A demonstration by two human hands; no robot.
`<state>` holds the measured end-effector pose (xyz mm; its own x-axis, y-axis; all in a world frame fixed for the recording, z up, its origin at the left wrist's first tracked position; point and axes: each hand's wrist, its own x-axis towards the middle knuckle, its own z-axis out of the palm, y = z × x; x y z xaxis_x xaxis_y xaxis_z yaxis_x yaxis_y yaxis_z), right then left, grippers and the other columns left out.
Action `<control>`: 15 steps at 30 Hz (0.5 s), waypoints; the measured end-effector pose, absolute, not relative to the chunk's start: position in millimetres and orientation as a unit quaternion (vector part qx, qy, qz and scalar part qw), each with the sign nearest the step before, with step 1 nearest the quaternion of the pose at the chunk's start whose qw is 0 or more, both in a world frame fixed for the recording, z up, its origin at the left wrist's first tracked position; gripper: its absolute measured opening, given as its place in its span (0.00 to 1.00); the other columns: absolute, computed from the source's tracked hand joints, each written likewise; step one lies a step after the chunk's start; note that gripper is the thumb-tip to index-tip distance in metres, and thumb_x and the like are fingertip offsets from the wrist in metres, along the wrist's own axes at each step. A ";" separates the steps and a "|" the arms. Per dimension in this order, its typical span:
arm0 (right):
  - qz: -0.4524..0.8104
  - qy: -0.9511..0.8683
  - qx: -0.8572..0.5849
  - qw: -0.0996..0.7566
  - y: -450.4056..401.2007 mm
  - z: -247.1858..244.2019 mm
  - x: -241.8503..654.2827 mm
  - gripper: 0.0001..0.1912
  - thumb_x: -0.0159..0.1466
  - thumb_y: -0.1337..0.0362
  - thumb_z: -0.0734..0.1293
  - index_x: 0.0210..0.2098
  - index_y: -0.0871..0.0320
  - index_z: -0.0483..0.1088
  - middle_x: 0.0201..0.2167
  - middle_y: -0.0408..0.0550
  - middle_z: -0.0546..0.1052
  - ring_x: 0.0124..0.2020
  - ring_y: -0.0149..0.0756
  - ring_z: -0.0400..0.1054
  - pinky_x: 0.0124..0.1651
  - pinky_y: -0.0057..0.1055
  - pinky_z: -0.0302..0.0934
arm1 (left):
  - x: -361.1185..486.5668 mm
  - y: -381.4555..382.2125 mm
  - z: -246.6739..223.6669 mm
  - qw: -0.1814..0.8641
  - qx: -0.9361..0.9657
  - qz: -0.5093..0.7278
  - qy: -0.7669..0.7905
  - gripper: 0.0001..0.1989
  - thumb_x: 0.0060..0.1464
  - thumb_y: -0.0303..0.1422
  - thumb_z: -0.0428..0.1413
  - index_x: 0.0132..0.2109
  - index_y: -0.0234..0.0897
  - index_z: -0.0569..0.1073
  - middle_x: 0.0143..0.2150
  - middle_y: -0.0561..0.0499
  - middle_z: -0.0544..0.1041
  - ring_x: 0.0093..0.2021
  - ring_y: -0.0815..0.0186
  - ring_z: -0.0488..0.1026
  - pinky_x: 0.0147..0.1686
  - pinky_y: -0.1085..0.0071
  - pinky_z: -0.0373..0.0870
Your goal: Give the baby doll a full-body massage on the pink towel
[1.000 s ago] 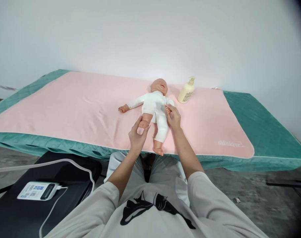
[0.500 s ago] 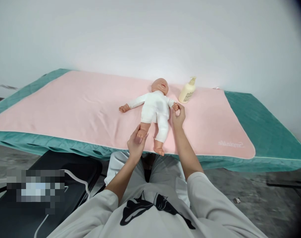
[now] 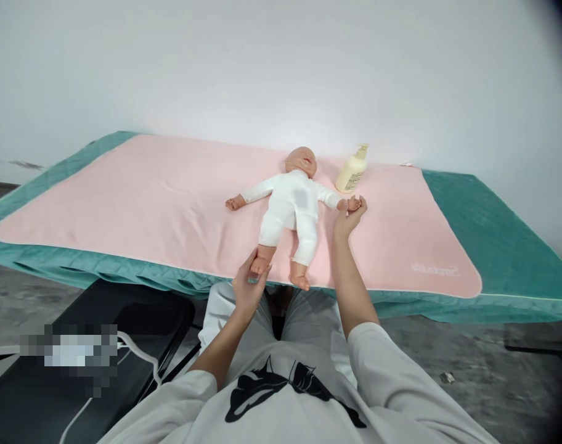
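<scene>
A baby doll (image 3: 288, 200) with a white cloth body lies on its back on a pink mat (image 3: 170, 197). My left hand (image 3: 249, 288) is closed around the doll's foot on the left, near the mat's front edge. Thumb and fingers of my right hand (image 3: 349, 223) grip the doll's hand on the right, with that arm stretched outward. The doll's other arm and other leg lie untouched on the mat. Close behind my right hand stands a pale yellow pump bottle (image 3: 351, 172).
Green quilted cloth (image 3: 498, 234) covers the table under the mat. A pale wall (image 3: 281, 68) rises behind it. At the lower left, a black chair (image 3: 137, 327) carries a white cable (image 3: 142, 353) and a blurred-out object (image 3: 71, 350).
My right hand has moved right, drawing the doll's arm out straighter. My left hand has come slightly towards me with the foot, and that leg is more extended.
</scene>
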<state>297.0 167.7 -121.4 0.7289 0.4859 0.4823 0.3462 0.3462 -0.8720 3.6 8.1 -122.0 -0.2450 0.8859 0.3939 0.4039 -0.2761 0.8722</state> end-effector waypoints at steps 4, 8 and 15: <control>0.024 -0.355 -0.578 0.734 175.3 -136.1 309.1 0.27 0.67 0.57 0.60 0.62 0.55 0.50 0.59 0.61 0.63 0.64 0.43 0.61 0.67 0.63 0.52 | -3.0 -1.6 -131.6 0.219 0.577 0.538 0.575 0.26 0.53 0.38 0.64 0.59 0.37 0.74 0.55 0.42 0.79 0.53 0.54 0.78 0.54 0.57 0.76; 0.024 -0.331 -0.600 0.728 176.3 -138.3 310.0 0.26 0.68 0.57 0.59 0.62 0.57 0.49 0.59 0.63 0.62 0.64 0.43 0.61 0.67 0.61 0.53 | -7.8 -8.1 -135.3 0.217 0.580 0.529 0.580 0.26 0.53 0.39 0.64 0.58 0.35 0.75 0.54 0.41 0.79 0.52 0.53 0.79 0.54 0.57 0.76; 0.083 -0.249 -0.635 0.727 166.6 -122.8 305.7 0.24 0.65 0.65 0.59 0.60 0.62 0.51 0.60 0.66 0.65 0.63 0.40 0.64 0.68 0.51 0.56 | -13.7 -15.9 -139.9 0.189 0.604 0.512 0.580 0.25 0.54 0.39 0.63 0.57 0.35 0.75 0.54 0.42 0.79 0.52 0.53 0.78 0.54 0.57 0.76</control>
